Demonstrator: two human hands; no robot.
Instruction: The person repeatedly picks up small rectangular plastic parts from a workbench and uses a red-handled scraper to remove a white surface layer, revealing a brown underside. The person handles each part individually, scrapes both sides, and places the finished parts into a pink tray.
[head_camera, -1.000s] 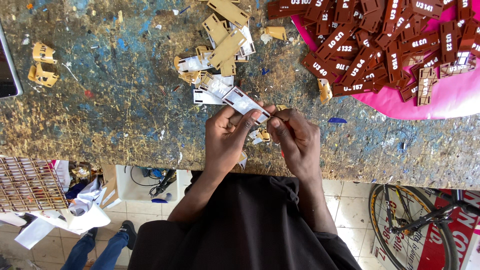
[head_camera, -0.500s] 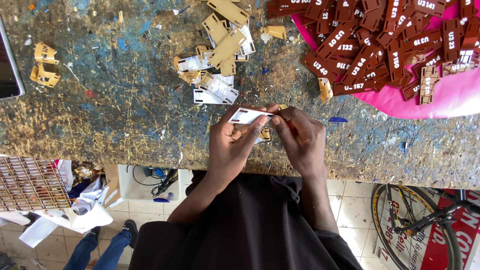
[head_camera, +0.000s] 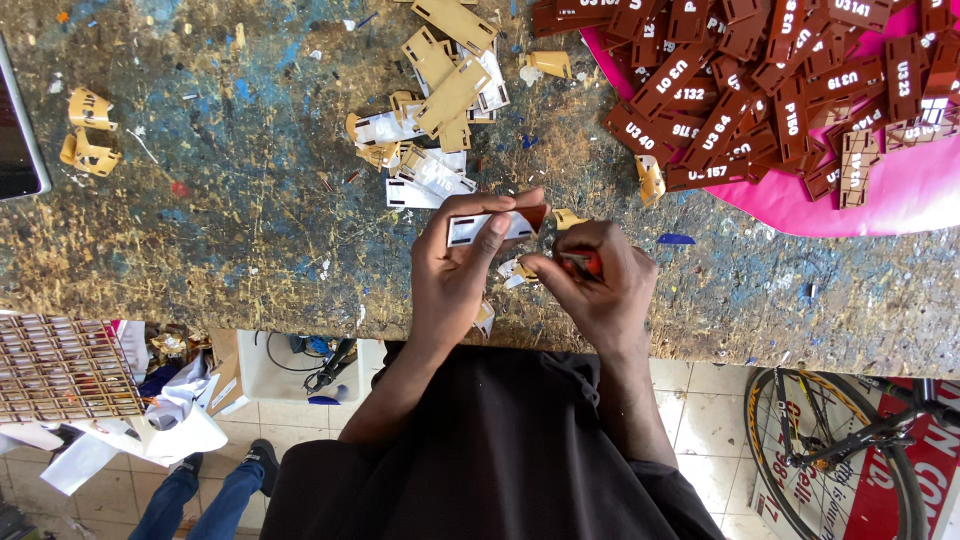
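1. Head view: the left hand is clamped on a small tag, thumb on its white face, fingers along the top edge; the tag's brown end pokes out toward the right hand.
2. The right hand sits just beside it, closed around a red tool — what kind, I cannot tell.
3. Peeled white and tan scraps lie on the worktop just beyond the left hand; brown tags pile on a pink sheet beyond the right hand.
4. To do it well, I judge: keep the tag pinched flat and steady, work the tool at the free end — away from the thumb — and lift gently.
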